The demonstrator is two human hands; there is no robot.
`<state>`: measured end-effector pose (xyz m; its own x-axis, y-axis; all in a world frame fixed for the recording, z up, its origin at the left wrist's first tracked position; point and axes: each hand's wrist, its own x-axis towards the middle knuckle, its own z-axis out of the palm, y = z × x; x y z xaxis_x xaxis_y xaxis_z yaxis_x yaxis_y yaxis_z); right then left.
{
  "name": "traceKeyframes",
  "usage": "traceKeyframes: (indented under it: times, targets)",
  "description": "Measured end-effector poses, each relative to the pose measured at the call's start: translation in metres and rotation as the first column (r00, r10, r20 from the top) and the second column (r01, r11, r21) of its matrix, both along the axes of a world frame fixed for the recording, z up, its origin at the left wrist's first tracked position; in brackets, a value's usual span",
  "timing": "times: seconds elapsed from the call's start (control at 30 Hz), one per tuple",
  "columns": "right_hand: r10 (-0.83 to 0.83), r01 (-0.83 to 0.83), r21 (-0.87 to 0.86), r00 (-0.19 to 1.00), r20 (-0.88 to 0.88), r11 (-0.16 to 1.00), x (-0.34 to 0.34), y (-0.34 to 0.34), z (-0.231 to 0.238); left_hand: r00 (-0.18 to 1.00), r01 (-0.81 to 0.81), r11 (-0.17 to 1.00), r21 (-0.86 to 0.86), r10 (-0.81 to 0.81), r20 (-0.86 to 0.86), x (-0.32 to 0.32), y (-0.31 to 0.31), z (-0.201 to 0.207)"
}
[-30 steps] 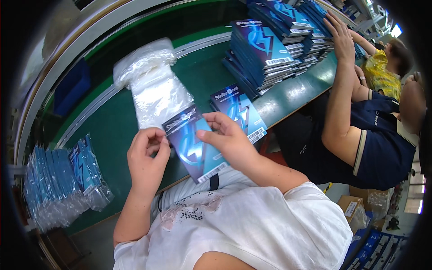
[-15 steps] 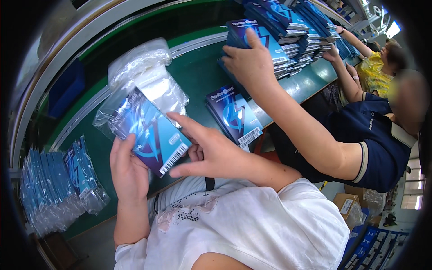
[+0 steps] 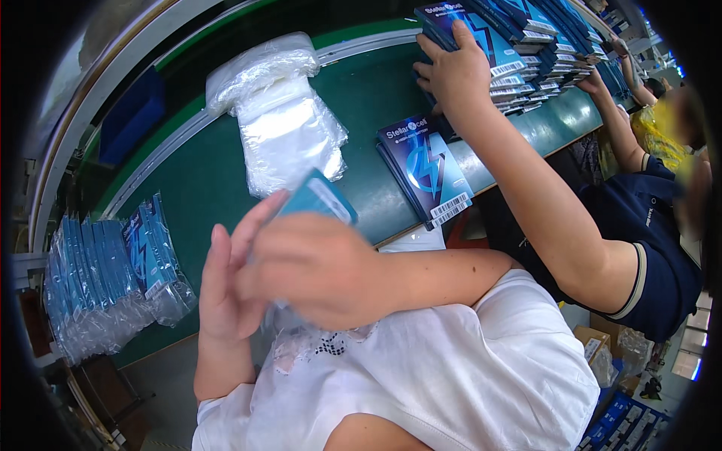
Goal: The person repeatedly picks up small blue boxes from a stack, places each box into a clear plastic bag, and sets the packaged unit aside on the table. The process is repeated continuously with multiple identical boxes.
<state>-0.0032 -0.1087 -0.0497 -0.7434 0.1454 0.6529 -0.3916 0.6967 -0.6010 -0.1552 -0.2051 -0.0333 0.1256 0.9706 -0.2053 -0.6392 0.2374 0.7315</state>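
Observation:
In front of my chest, a flat blue box (image 3: 327, 199) is tilted, largely covered by my hands. My left hand (image 3: 229, 282) grips it from the left side, with the thumb and a finger showing. My right hand (image 3: 316, 267) crosses over the box, smeared by motion, so its fingers are unclear. Beyond them lies a pile of clear plastic bags (image 3: 289, 139). To the right, a small stack of blue and purple boxes (image 3: 425, 169) rests on the green table (image 3: 353, 98).
Bagged boxes (image 3: 98, 278) stand in a row at the left. A co-worker's hand (image 3: 459, 71) touches high stacks of boxes (image 3: 526, 56) at the far right; that forearm reaches across the table's right side. A blue bin (image 3: 131, 113) sits behind the rail.
My right hand has swung left across the box, which is now mostly hidden. The box's visible end points up and away. The whole view has shifted, with the table items appearing farther right.

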Motion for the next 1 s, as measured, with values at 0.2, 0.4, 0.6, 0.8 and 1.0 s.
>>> traceKeyframes:
  times: [0.2,0.4,0.6,0.8,1.0]
  targets:
    - [-0.175,0.173,-0.193,0.985,0.005,0.966,0.007,-0.016,0.014,0.82,-0.341,0.929,0.143,0.368,-0.438,-0.028,-0.014,0.005]
    - [-0.599,0.639,-0.12,0.759,0.255,0.76,0.065,0.001,-0.01,-0.299,-0.36,0.678,0.641,0.567,-0.767,-0.095,-0.04,-0.009]
    - [-0.866,0.885,0.351,0.105,0.489,0.306,0.09,-0.002,-0.023,-0.604,-0.385,0.861,0.332,0.037,-0.796,-0.145,-0.052,-0.04]
    - [-0.839,0.839,0.434,0.049,0.542,0.329,0.082,0.007,-0.031,-0.308,0.169,0.892,0.42,0.452,-0.837,-0.041,0.016,-0.017]
    - [-0.917,0.896,0.326,0.182,0.355,0.303,0.076,0.013,-0.051,-0.353,0.463,0.859,0.221,0.407,-0.843,-0.034,0.066,-0.027]
